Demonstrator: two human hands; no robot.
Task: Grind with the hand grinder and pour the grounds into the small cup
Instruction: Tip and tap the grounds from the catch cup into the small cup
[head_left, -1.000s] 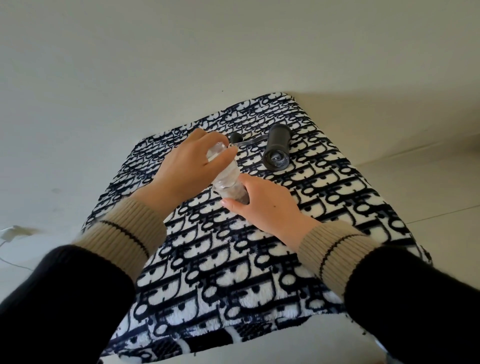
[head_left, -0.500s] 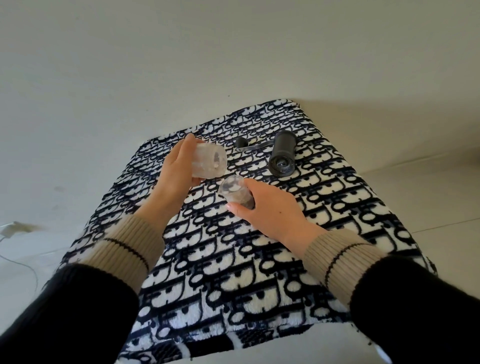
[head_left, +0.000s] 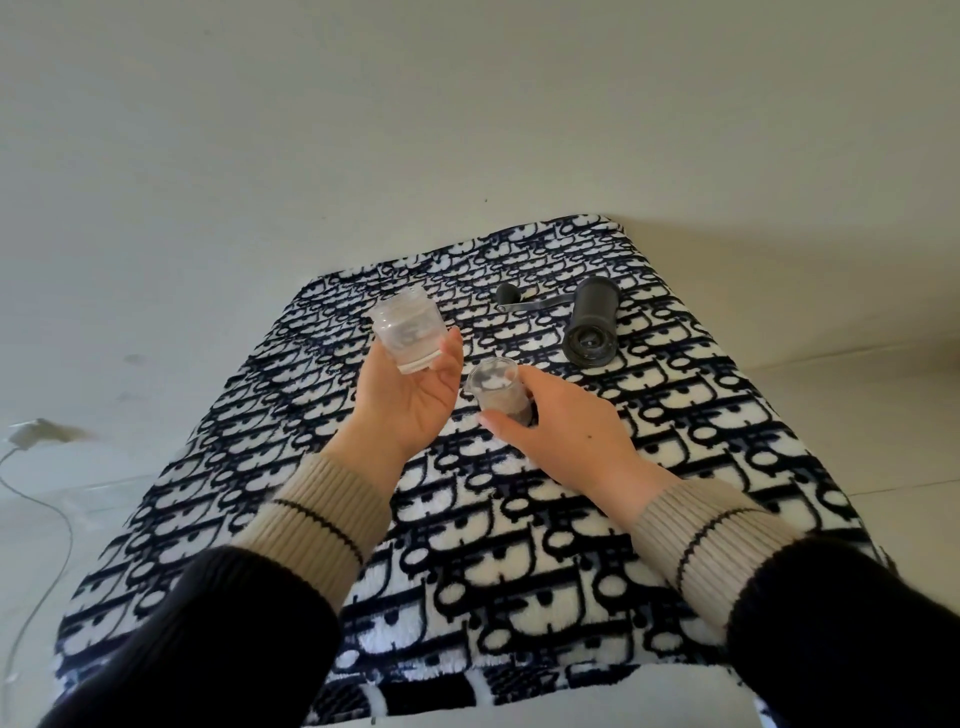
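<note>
My left hand (head_left: 410, 400) holds a clear plastic grounds jar (head_left: 408, 330) upright above the cloth, its threaded mouth up; it looks almost empty inside. My right hand (head_left: 566, 431) is wrapped around a small clear cup (head_left: 496, 389) that holds dark grounds in its lower part and tilts slightly toward the left. The jar and the cup are apart, with a small gap between them. The black hand grinder body (head_left: 592, 327) lies on its side at the back right, open end toward me. Its crank handle (head_left: 519, 301) lies just left of it.
Everything rests on a low surface covered by a black-and-white patterned fleece cloth (head_left: 519, 545). Pale floor surrounds it. A white plug with a cable (head_left: 31, 436) lies on the floor at the far left.
The jar was tipped over the cup a second ago. My left hand has since lifted it away to the left and turned it upright. The cup stays in my right hand.
</note>
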